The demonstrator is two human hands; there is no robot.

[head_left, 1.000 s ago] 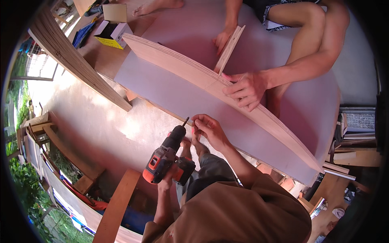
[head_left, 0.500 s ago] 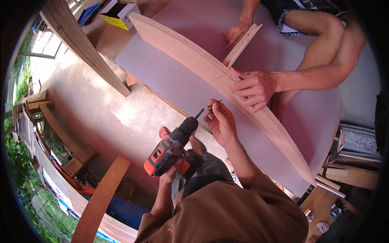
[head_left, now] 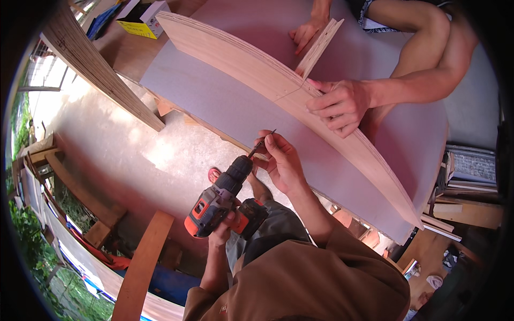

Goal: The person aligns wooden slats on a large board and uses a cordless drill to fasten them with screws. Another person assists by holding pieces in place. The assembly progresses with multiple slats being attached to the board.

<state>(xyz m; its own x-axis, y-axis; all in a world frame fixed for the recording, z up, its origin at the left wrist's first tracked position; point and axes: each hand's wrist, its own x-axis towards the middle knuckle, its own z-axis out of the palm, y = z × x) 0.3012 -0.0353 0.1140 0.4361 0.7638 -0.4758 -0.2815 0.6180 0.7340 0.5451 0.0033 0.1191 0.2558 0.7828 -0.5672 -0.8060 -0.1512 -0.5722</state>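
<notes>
My left hand (head_left: pixel 227 222) grips an orange and black cordless drill (head_left: pixel 219 200), its nose pointing up and right. My right hand (head_left: pixel 281 160) pinches a thin dark screw (head_left: pixel 266 140) at the tip of the drill's bit. Both are just in front of a long curved plywood strip (head_left: pixel 257 80) standing on edge on a large grey-purple board (head_left: pixel 214 101). Another person's hand (head_left: pixel 340 104) presses on the strip where a short wooden piece (head_left: pixel 318 48) meets it. Their other hand (head_left: pixel 305 33) steadies that piece from behind.
A thick plywood plank (head_left: pixel 101 75) leans at the left over the concrete floor (head_left: pixel 134 155). A curved wooden piece (head_left: pixel 142 265) lies at lower left. A yellow box (head_left: pixel 142 27) is at the top left. Stacked wood offcuts (head_left: pixel 460 208) are at the right.
The drill and my right hand have risen toward the curved strip. My fingers have closed on the screw at the bit's tip. The other person's hands stay on the strip.
</notes>
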